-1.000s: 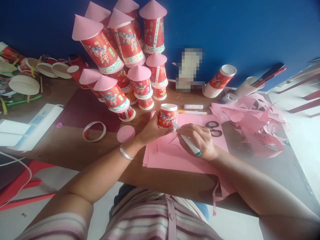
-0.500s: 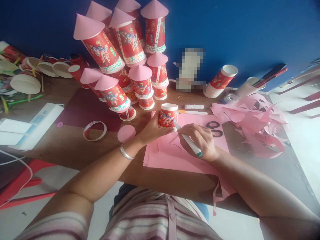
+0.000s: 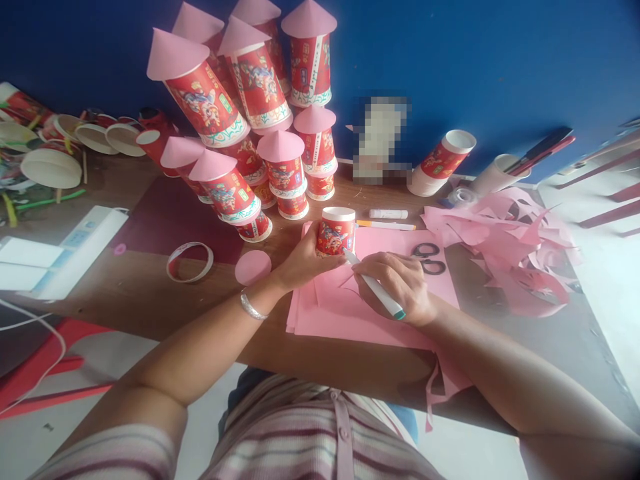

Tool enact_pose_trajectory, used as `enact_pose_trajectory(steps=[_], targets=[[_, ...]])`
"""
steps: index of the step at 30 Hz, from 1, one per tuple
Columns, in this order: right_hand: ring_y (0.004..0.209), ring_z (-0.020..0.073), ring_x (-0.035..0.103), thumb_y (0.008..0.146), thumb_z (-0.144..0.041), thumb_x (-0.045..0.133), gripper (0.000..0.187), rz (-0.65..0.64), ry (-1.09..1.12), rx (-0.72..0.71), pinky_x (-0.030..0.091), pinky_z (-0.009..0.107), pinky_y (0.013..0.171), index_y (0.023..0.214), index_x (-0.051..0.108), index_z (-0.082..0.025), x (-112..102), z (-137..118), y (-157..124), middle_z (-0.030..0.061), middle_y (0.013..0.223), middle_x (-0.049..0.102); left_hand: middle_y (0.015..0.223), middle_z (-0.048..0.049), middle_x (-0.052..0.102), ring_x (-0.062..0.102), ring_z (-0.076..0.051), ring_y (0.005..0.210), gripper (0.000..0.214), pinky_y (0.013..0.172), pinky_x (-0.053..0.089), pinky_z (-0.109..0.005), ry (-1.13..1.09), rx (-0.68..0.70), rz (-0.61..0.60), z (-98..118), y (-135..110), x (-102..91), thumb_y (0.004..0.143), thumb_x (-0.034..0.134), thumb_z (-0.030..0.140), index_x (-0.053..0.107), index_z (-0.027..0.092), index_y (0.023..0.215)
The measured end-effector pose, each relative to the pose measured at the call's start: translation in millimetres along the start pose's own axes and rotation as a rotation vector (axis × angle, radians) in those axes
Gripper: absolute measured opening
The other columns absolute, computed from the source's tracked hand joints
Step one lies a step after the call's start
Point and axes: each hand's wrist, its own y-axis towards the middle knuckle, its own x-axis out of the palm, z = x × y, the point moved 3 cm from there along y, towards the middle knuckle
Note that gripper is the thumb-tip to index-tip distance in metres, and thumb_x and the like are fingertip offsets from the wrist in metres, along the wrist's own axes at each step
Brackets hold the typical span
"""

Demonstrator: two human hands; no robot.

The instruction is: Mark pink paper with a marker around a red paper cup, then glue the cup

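A red printed paper cup stands upright in my left hand, whose fingers wrap round its left side and base. My right hand is closed on a white marker with a green end, its tip at the lower right of the cup. Whether the tip touches the cup I cannot tell. Beneath both hands lie stacked pink paper sheets. Scissors rest on the sheets beside my right hand, their blades hidden behind it. A pink paper circle lies left of my left hand.
Several red cup towers with pink cone roofs stand at the back. To the right are stacked cups, a pen holder and pink scraps. A glue stick, an orange-capped pen and a cut cup ring lie nearby.
The marker tip has shifted slightly left and down along the cup's lower edge, with my right hand moving along. My left hand and the cup look nearly the same.
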Motion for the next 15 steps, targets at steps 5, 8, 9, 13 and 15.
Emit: enact_pose_trajectory(steps=[5, 8, 9, 13, 15], targets=[[0.067, 0.0139, 0.070, 0.100, -0.005, 0.066, 0.022, -0.007, 0.008, -0.004, 0.060, 0.026, 0.061, 0.117, 0.065, -0.019, 0.1, -0.3, -0.7, 0.0009, 0.085, 0.074, 0.132, -0.0129, 0.067, 0.065, -0.034, 0.128, 0.078, 0.110, 0.056, -0.051, 0.010, 0.000, -0.002, -0.2, 0.0, -0.3, 0.080, 0.097, 0.053, 0.054, 0.021, 0.136], [0.068, 0.0139, 0.071, 0.100, -0.006, 0.067, 0.023, -0.008, 0.007, 0.005, 0.060, 0.026, 0.062, 0.119, 0.065, -0.020, 0.6, 0.7, -2.8, 0.0005, 0.086, 0.074, 0.132, -0.0129, 0.067, 0.066, -0.035, 0.128, 0.079, 0.110, 0.057, -0.052, 0.014, 0.003, -0.008, -0.3, 0.7, 0.1, 0.079, 0.098, 0.054, 0.054, 0.022, 0.137], [0.069, 0.0141, 0.071, 0.101, -0.006, 0.067, 0.024, -0.011, 0.007, 0.009, 0.061, 0.027, 0.062, 0.120, 0.065, -0.020, 0.8, 1.1, -3.4, 0.0007, 0.087, 0.075, 0.132, -0.0129, 0.067, 0.066, -0.035, 0.127, 0.081, 0.109, 0.057, -0.053, 0.014, 0.003, -0.010, -0.5, 1.0, 0.3, 0.078, 0.098, 0.055, 0.053, 0.022, 0.137], [0.071, 0.0148, 0.072, 0.102, -0.007, 0.067, 0.023, -0.016, -0.007, 0.016, 0.062, 0.027, 0.064, 0.121, 0.066, -0.020, 0.9, 1.9, -5.1, 0.0017, 0.089, 0.075, 0.132, -0.0130, 0.067, 0.066, -0.034, 0.126, 0.086, 0.108, 0.058, -0.053, 0.024, -0.003, -0.010, -1.6, 1.5, 1.3, 0.076, 0.098, 0.060, 0.052, 0.022, 0.137], [0.070, 0.0149, 0.071, 0.102, -0.007, 0.067, 0.022, -0.013, -0.014, 0.013, 0.062, 0.027, 0.063, 0.120, 0.066, -0.019, 0.6, 2.0, -5.4, 0.0019, 0.089, 0.075, 0.131, -0.0128, 0.066, 0.066, -0.034, 0.126, 0.086, 0.108, 0.058, -0.053, 0.038, -0.002, -0.002, -1.7, 1.4, 1.3, 0.075, 0.098, 0.062, 0.052, 0.022, 0.136]])
